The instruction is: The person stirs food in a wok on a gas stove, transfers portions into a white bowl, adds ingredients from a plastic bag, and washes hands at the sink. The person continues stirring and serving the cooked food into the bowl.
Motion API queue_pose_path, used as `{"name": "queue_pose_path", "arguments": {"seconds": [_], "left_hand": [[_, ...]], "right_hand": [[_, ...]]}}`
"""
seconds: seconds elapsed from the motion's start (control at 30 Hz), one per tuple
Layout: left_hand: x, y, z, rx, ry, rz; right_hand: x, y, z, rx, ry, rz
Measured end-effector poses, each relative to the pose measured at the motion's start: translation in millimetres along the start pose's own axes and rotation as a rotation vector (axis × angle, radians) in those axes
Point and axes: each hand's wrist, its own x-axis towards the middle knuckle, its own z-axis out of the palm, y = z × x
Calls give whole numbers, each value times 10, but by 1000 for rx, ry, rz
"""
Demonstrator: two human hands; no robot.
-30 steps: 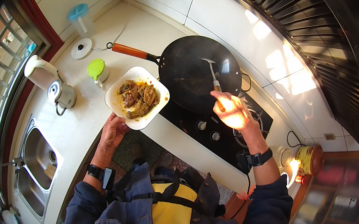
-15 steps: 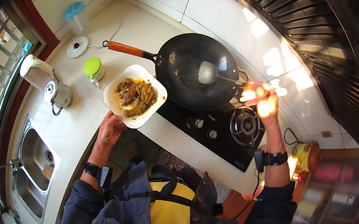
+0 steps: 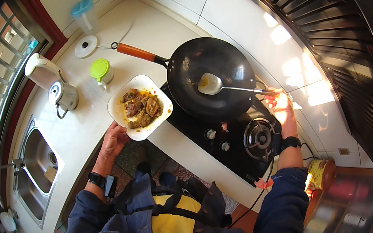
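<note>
My left hand [image 3: 117, 137] grips the near rim of a white square bowl [image 3: 117, 104], keeping it above the counter's edge, left of the stove. Browned chunks of food in orange oil [image 3: 142, 107] fill its middle. My right hand [image 3: 282, 107] is closed round the handle of a metal spatula [image 3: 241, 89], partly washed out by sunlight. The spatula's blade reaches into a black wok [image 3: 195, 60], with a yellowish smear on it. Apart from a few small specks, the wok's inside shows no food. Its orange handle points left.
The black gas stove [image 3: 194, 127] has a bare right burner [image 3: 260, 138]. Left of the wok stand a green-lidded jar [image 3: 102, 70], a white lid [image 3: 85, 46], a blue-topped jug [image 3: 84, 12] and a metal kettle [image 3: 63, 96]. The sink [image 3: 40, 157] lies lower left; a range hood [image 3: 305, 28] overhangs.
The spatula's blade has turned over and moved slightly toward me and left inside the wok. My left hand keeps the bowl in nearly the same place. The whole view has shifted a little.
</note>
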Motion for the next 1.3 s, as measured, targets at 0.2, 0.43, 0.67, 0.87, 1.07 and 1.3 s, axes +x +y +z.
{"name": "queue_pose_path", "arguments": {"seconds": [0.2, 0.43, 0.67, 0.87, 1.07, 1.3], "left_hand": [[131, -44, -36, 17, -7, -13], [294, -36, -88, 20, -55, -41], [368, -11, -90, -13, -49, -22], [362, -10, -195, -44, -53, -33], [339, -27, -198, -77, -74, -29], [339, -42, -193, -74, -74, -42]], "right_hand": [[99, 92, 252, -26, -121, -4], [178, 239, 744, 79, -106, -19], [-131, -51, 1342, -55, -150, -125], [-1023, -436, 2139, -407, -380, -471], [-1691, -528, 2638, -715, -594, -575], [-1944, -521, 2804, -987, -712, -1021]]}}
